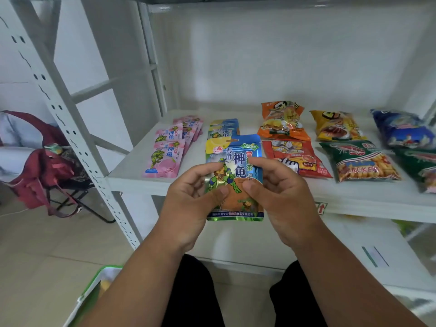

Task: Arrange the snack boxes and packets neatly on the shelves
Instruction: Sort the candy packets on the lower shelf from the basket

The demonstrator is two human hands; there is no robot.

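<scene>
A blue and green turtle packet (236,159) is held upright over the front edge of the white shelf (132,175). My left hand (191,199) pinches its left side and my right hand (280,197) pinches its right side, thumbs on the front. Behind it, more blue packets (223,127) lie on the shelf. A stack of pink turtle packets (169,147) lies to the left. To the right lie an orange bag (282,121), a red bag (304,159), a yellow bag (336,126), a green shrimp snack bag (361,161) and a blue bag (403,128).
A perforated white shelf post (70,128) slants down at the left. Beyond it stands a folding chair with a red bag (47,171). A green-rimmed white bin (94,289) sits on the floor at my lower left. A lower shelf (368,258) shows under the snacks.
</scene>
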